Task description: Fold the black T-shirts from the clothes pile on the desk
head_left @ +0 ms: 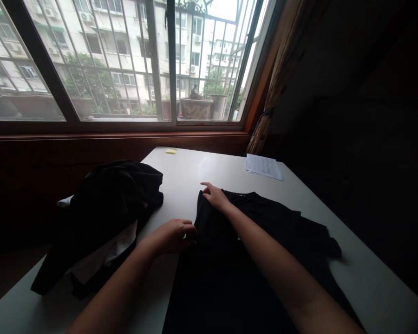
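A black T-shirt (223, 283) lies spread on the white table in front of me, its neckline toward the window. The shirt's left side is folded inward over its upper part. My left hand (177, 235) is closed at the left edge of this fold, thumb and fingers pinching the cloth. Farther up, my right hand (214, 195) grips the fold's top corner between thumb and fingers, with the index finger stretched out past it. My right forearm crosses over the shirt and hides part of it. The shirt's right sleeve (320, 232) lies out to the side.
To the left, a heap of black and white clothes (114, 199) is piled on the white table (195, 162). Printed papers (264, 167) and a yellow sticky note (171, 151) lie near the far edge. Behind are a barred window (125, 60) and a curtain (275, 83).
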Action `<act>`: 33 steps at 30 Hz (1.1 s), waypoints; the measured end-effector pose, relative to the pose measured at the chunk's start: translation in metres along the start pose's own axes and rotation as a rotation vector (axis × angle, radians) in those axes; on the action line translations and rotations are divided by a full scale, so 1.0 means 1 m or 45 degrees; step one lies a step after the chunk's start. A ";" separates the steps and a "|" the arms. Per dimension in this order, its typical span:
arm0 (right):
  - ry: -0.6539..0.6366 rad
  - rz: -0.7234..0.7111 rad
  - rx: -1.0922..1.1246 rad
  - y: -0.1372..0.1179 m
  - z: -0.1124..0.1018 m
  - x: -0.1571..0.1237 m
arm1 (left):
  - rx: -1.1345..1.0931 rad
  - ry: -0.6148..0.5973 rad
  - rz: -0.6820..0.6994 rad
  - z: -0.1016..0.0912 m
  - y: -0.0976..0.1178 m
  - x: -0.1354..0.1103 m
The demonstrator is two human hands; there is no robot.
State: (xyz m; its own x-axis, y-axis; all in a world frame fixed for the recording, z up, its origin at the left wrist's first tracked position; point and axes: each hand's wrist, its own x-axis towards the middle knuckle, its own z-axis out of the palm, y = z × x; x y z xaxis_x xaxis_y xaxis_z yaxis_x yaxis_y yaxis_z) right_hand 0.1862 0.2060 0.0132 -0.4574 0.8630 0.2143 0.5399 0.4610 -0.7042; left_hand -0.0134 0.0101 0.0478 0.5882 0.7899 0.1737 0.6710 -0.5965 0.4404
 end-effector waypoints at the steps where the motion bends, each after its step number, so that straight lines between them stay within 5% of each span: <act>1: 0.003 -0.005 -0.007 0.000 0.001 0.001 | -0.011 -0.005 0.008 0.000 0.000 0.000; 13: -0.005 -0.006 -0.024 0.001 0.019 0.020 | 0.319 -0.061 -0.085 0.001 0.013 0.007; 21: 0.138 -0.068 -0.164 -0.006 0.023 0.019 | 0.427 -0.025 -0.189 -0.002 0.005 0.005; 26: 0.169 -0.228 -0.301 -0.024 0.016 -0.003 | 0.209 -0.014 -0.031 -0.007 0.005 0.000; 33: 0.086 -0.519 -0.406 -0.042 -0.005 -0.077 | 0.017 0.109 -0.132 -0.004 -0.007 -0.003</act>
State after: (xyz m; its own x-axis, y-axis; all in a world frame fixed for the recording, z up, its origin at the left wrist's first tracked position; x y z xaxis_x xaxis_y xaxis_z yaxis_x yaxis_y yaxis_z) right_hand 0.2023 0.1213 0.0297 -0.6344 0.6067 0.4790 0.5208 0.7934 -0.3152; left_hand -0.0219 0.0128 0.0481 0.4748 0.8564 0.2029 0.7325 -0.5123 0.4483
